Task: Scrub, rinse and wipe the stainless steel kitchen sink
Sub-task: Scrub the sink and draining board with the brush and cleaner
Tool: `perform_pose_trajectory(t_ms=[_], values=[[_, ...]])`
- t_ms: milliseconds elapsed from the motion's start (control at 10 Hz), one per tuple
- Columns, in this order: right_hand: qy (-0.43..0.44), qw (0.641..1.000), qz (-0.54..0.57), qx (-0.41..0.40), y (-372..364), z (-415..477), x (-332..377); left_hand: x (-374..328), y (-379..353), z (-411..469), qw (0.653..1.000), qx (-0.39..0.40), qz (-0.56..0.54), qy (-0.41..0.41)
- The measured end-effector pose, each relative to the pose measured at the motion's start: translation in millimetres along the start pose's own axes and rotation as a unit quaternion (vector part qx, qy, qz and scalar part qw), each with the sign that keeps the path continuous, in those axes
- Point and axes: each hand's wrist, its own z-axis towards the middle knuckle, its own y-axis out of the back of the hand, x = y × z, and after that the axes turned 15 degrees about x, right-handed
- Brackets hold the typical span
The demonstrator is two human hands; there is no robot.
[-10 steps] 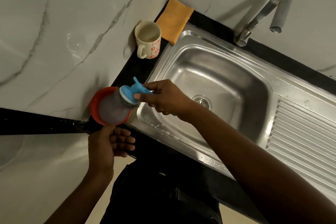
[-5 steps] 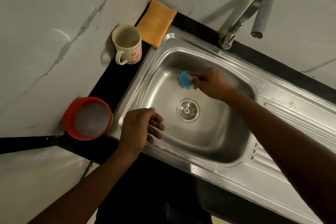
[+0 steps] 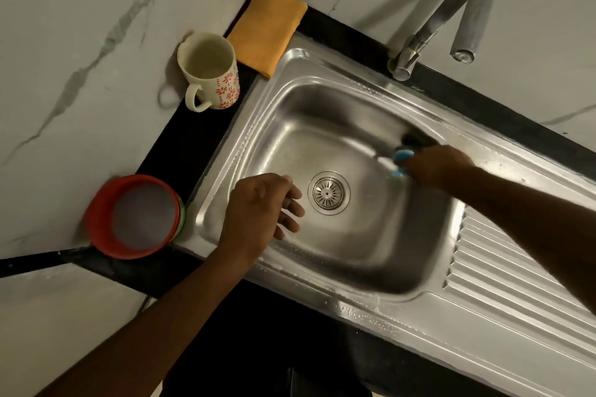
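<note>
My two hands over one stainless steel sink (image 3: 322,295), set into a black table (image 3: 180,145) in a corner of white marble-veined wall. My right hand (image 3: 435,167) grips one blue scrubber (image 3: 403,155) low against the right wall of the single basin, just right of the drain. Hand and scrubber are smeared by blur, so I cannot tell whether the scrubber is touching the steel. My left hand (image 3: 258,206) hangs released above the basin's left side, fingers loosely spread, holding nothing.

One round drain strainer (image 3: 328,193) sits in the middle of the basin floor, between my hands. One ribbed draining board (image 3: 516,284) runs off to the right. Water beads dot the near rim. One curved metal faucet (image 3: 451,10) rises behind the sink, its spout over the far rim.

Three things stand on the table left of the sink. One folded orange cloth (image 3: 266,26) lies in the far corner, touching the sink's edge. One cream mug (image 3: 209,71) stands upright just beside the cloth, printed with red flowers and dots, handle toward me. One red bowl (image 3: 132,216) sits nearest me, holding something pale grey, with a green edge showing at its right side.
</note>
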Motion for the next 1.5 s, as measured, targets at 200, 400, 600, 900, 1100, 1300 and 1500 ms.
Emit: perform_pose_trajectory(t_ms=[200,400,600,900,1100,1300,1500], values=[[0.024,0.990,0.014,-0.136,88,27,59,12,8,-6,1.000,-0.006,0.016,0.012],[0.088,0.959,-0.092,-0.254,135,23,77,8,8,-6,1.000,-0.010,0.022,0.007],[-0.003,0.996,0.070,-0.049,31,25,18,16,3,-7,1.000,0.013,0.008,0.010],[0.129,0.959,-0.034,-0.252,138,70,91,22,2,-2,0.999,0.005,0.020,0.028],[0.081,0.984,-0.027,-0.154,40,75,41,20,4,-1,1.000,0.016,-0.001,0.017],[0.027,0.997,-0.042,-0.062,21,36,33,23,6,-2,0.999,0.025,-0.004,0.023],[0.054,0.974,0.097,-0.195,112,61,106,33,6,-4,0.999,0.019,0.008,0.034]])
